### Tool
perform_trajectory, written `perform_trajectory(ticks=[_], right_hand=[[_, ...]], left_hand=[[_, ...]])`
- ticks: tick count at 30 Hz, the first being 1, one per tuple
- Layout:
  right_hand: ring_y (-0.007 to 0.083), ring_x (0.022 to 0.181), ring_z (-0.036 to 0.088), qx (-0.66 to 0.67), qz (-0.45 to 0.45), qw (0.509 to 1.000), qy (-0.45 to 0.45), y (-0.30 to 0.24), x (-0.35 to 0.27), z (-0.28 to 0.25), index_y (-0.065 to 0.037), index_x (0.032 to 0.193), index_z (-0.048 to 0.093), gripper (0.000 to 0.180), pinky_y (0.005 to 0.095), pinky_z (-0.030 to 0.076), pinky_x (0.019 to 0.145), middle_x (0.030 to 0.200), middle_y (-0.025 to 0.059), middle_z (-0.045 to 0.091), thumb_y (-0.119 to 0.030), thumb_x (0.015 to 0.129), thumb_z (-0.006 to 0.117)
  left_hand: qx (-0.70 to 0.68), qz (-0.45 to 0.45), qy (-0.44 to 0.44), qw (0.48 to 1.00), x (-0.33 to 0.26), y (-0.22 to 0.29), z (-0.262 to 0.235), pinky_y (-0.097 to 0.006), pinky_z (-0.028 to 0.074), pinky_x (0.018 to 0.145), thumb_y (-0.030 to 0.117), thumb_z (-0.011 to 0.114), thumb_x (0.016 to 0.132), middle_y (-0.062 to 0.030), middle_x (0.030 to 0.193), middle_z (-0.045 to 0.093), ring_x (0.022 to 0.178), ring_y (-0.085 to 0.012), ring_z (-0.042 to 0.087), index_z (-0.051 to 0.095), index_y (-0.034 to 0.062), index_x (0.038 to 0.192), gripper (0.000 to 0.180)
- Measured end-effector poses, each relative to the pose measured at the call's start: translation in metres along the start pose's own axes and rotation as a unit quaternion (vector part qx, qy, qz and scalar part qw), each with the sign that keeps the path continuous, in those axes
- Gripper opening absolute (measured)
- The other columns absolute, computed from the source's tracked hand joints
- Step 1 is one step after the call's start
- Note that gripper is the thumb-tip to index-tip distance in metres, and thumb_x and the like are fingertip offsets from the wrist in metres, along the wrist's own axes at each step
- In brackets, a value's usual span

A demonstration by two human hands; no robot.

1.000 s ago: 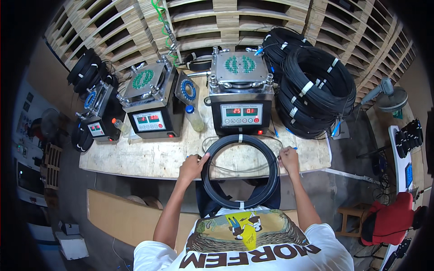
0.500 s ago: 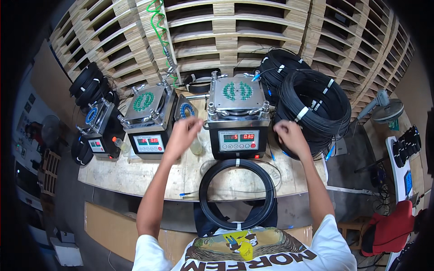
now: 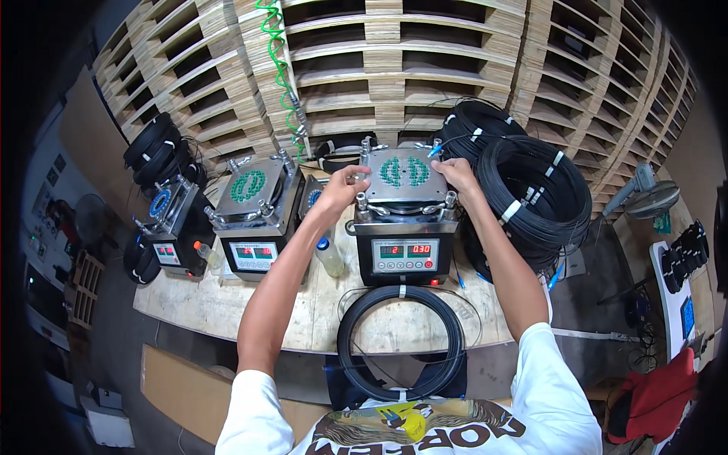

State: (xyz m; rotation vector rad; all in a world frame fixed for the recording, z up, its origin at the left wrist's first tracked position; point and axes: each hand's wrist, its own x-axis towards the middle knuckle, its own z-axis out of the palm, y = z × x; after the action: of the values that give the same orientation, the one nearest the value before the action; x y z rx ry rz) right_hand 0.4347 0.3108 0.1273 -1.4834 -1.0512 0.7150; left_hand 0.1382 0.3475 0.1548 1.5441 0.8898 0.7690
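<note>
Flanking metal plate (image 3: 404, 173) atop rightmost machine (image 3: 405, 259) with left hand (image 3: 341, 191) and right hand (image 3: 459, 174), beyond black coil (image 3: 345, 340) at near edge of surface (image 3: 197, 303). Cannot tell either grip's state, clamped or apart.

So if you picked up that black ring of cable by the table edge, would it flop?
Probably not much: white bands seem to hold the black coil together. Pulled nearer, it might tip off, since part already sticks out past the table.
</note>
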Motion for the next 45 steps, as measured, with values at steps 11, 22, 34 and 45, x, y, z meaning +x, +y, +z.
perform_trajectory(ticks=[11,22,34,45], right_hand=[[0.0101,0.057,0.051,0.159,0.087,0.982,-0.053,-0.079,-0.002,-0.009,-0.008,0.082,0.070,0.017,0.0275,0.040,0.052,0.072,-0.0013,0.060,-0.025,0.085,0.070],[0.0108,0.074,0.060,0.041,-0.233,0.971,-0.039,-0.134,0.056,0.042,0.002,0.083,0.073,0.036,0.0269,0.047,0.071,0.077,0.0045,0.070,-0.032,0.092,0.064],[0.0173,0.098,0.068,-0.098,-0.271,0.948,-0.136,-0.117,0.105,0.071,0.001,0.096,0.075,0.029,0.0306,0.048,0.094,0.100,0.0089,0.075,-0.019,0.094,0.054],[0.0202,0.102,0.069,-0.098,-0.280,0.936,-0.190,-0.106,0.127,0.061,-0.003,0.099,0.076,0.030,0.0322,0.049,0.097,0.105,0.0095,0.075,-0.010,0.089,0.049]], left_hand=[[0.135,0.087,-0.103,0.982,-0.034,0.056,-0.001,-0.024,0.043,0.065,0.023,0.072,0.093,0.0030,0.085,0.062,0.075,-0.0058,0.054,0.055,0.0067,0.139,0.051],[0.281,0.250,0.090,0.922,0.018,0.015,-0.011,-0.038,0.041,0.057,0.017,0.058,0.101,-0.0134,0.062,0.055,0.059,-0.0120,0.049,0.063,-0.0081,0.103,0.025],[0.154,0.111,0.094,0.977,0.040,-0.036,-0.024,-0.027,0.031,0.053,0.031,0.066,0.099,0.0073,0.066,0.050,0.061,-0.0034,0.037,0.070,-0.0032,0.097,0.034],[0.105,0.085,0.048,0.990,0.059,-0.043,-0.030,-0.027,0.039,0.060,0.031,0.066,0.098,0.0053,0.071,0.057,0.065,-0.0057,0.044,0.069,-0.0042,0.096,0.035]])
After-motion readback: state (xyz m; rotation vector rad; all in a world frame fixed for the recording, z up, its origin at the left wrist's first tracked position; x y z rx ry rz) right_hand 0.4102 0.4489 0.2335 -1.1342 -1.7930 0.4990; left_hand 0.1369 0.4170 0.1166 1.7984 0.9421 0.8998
